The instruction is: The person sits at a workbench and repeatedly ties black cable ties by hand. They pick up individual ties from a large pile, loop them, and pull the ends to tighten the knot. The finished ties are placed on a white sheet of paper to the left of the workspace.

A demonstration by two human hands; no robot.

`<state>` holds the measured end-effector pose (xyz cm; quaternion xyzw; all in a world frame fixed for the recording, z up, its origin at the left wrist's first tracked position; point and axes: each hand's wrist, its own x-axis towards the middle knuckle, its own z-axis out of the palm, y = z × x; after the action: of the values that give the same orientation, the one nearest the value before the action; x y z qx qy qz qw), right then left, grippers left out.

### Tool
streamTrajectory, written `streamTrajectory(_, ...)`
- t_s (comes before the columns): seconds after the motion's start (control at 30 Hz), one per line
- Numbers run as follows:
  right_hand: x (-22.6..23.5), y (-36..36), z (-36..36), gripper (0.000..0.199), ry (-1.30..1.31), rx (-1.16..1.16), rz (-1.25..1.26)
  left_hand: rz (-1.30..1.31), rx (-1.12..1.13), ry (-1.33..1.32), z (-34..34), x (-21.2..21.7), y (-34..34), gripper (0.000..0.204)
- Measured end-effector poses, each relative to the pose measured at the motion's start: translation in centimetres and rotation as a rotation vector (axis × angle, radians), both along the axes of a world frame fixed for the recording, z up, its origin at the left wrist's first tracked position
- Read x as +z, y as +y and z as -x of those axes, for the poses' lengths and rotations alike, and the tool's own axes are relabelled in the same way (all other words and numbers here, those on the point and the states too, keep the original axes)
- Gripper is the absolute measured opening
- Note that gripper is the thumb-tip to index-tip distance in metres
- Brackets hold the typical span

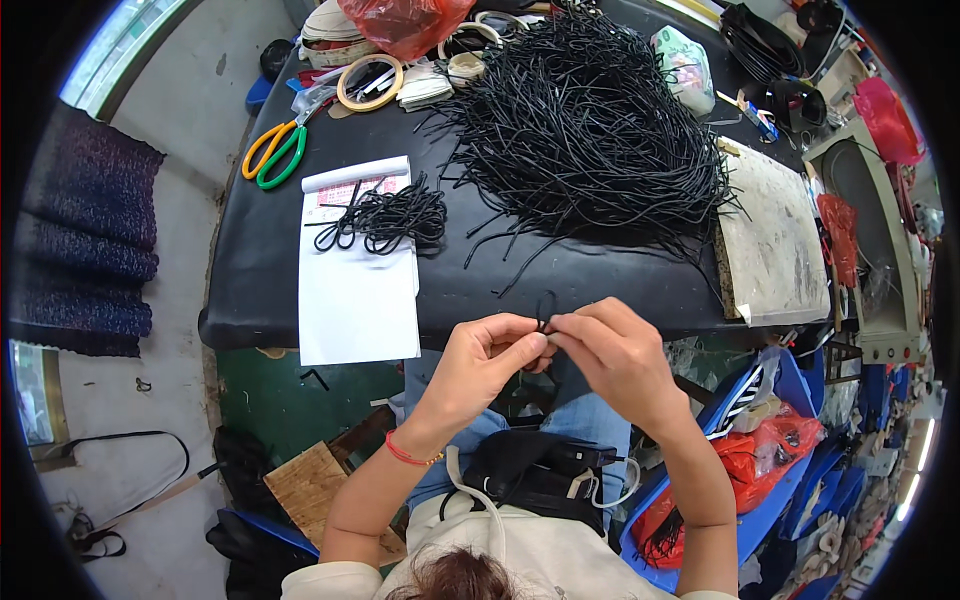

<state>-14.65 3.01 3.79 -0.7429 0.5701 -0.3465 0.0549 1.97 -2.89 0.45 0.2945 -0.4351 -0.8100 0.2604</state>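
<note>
Brown hair (455,580) is seen at the lower edge, on the body side of the left hand (475,370) and the right hand (620,360). Between their fingertips a thin black cord (546,303) is held; both hands are closed to a pinch, thumb against finger, and brought almost together. Neither hand can be singled out as nearer, since the cord is gripped where they meet. Its visible part appears to be bent into a narrow loop, pointed away from the body, its long axis directed from the fingertips toward the heap of black cords (590,150) beyond; its ends are hidden by the fingers. Beyond the left hand, a bundle of looped cords (395,220) is laid on a white notepad (358,310)
</note>
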Motion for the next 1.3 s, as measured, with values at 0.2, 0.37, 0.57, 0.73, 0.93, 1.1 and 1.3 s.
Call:
streamTrajectory(0.2, 3.7, 0.3, 0.1, 0.018, 0.229, 0.063, -0.060, 0.426, -0.110, -0.306, -0.7, -0.6, 0.1, 0.019)
streamTrajectory(0.37, 0.3, 0.0, 1.7, 0.007, -0.162, -0.056, -0.216, 0.065, -0.116, -0.045, -1.1, 1.8, -0.1, 0.026)
streamTrajectory(0.57, 0.2, 1.7, -0.9, 0.016, -0.296, -0.044, -0.303, 0.005, -0.030, 0.052, -0.8, 1.0, -0.4, 0.030)
streamTrajectory(0.73, 2.0, 2.7, -2.1, 0.022, -0.766, -0.042, -0.624, 0.134, 0.013, -0.029, -0.7, 0.3, 0.0, 0.022)
streamTrajectory(0.93, 0.7, 2.9, -1.6, 0.019, -1.156, -0.027, -0.722, 0.029, 0.076, 0.060, -0.7, 0.5, 0.3, 0.020)
streamTrajectory(1.1, 0.5, 2.3, -2.0, 0.015, -1.087, -0.120, -0.600, 0.067, 0.168, 0.085, -0.4, 0.7, 0.9, 0.019)
streamTrajectory(1.3, 0.9, 1.8, -2.4, 0.011, -1.045, -0.218, -0.592, 0.076, 0.239, 0.068, -0.2, 1.0, 1.6, 0.017)
